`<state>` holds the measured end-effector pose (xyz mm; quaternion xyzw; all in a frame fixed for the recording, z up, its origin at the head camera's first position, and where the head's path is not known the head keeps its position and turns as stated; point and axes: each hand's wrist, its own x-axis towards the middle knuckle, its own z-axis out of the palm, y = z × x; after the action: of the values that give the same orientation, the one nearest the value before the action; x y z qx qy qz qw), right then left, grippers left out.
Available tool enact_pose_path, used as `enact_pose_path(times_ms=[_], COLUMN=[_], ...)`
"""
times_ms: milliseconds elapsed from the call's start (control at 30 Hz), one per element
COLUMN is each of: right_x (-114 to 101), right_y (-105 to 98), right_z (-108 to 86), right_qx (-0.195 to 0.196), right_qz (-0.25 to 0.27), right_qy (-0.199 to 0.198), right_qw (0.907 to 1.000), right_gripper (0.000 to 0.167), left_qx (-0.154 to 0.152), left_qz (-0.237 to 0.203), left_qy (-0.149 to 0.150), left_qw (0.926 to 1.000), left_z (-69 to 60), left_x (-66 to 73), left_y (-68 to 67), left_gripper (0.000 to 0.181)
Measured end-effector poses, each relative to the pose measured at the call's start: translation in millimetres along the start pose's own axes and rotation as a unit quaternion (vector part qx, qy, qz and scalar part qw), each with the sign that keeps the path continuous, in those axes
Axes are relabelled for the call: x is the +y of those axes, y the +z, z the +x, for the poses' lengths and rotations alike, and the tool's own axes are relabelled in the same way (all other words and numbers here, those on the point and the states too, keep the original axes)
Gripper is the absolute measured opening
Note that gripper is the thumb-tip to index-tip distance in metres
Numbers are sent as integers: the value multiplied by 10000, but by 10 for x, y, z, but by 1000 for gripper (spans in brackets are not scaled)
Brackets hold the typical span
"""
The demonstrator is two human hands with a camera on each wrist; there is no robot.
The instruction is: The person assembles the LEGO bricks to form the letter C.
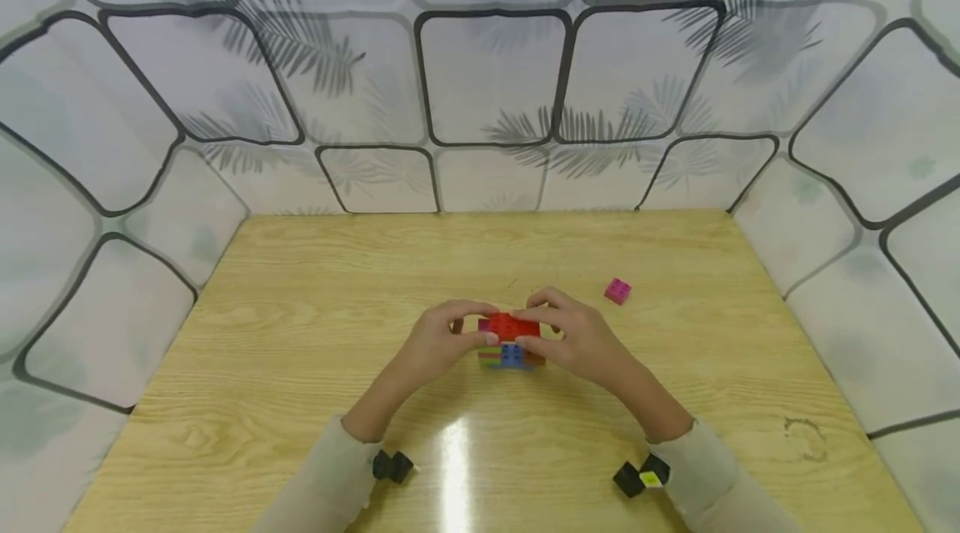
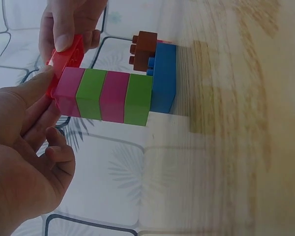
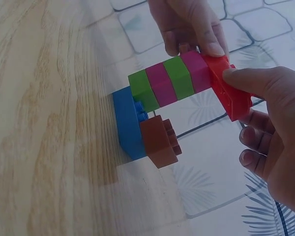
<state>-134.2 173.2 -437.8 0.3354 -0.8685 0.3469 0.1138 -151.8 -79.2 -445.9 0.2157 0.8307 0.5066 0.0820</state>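
Observation:
A long red brick point(image 1: 505, 326) lies across the top of a column of alternating magenta and green bricks point(image 3: 169, 81). Under the column is a long blue brick point(image 2: 164, 78), resting on the table. A brown brick point(image 3: 158, 142) sits on the blue brick's other end, and a gap separates it from the red brick above. My left hand point(image 1: 437, 343) pinches the red brick at its end over the column. From the opposite side, my right hand point(image 1: 579, 335) grips the overhanging end between thumb and fingers.
A loose magenta brick point(image 1: 618, 291) lies on the wooden table point(image 1: 337, 283), beyond my right hand. Patterned cloth walls point(image 1: 491, 74) stand at the back and both sides. Small black devices point(image 1: 392, 466) are strapped to the wrists.

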Motion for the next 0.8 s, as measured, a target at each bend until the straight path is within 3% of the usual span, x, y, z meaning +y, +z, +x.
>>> enact_pose_path(times_ms=[333, 467, 633, 800], right_x=[19, 44, 55, 61], right_y=[-56, -55, -45, -25], right_z=[-9, -21, 5, 33], right_qx=[-355, -215, -73, -98], right_qz=[264, 277, 235, 362], right_qy=[755, 497, 83, 77], right_qw=[9962, 9982, 9997, 9993], right_gripper=[34, 31, 31, 31], left_qx=[9, 52, 133, 132], left_qz=[123, 199, 160, 94], left_qy=[-169, -281, -219, -30], left_qw=[9998, 9994, 9995, 9999], left_z=[15, -2, -12, -10], left_x=[5, 26, 31, 12], left_y=[46, 66, 58, 26], left_gripper=[37, 38, 38, 36])
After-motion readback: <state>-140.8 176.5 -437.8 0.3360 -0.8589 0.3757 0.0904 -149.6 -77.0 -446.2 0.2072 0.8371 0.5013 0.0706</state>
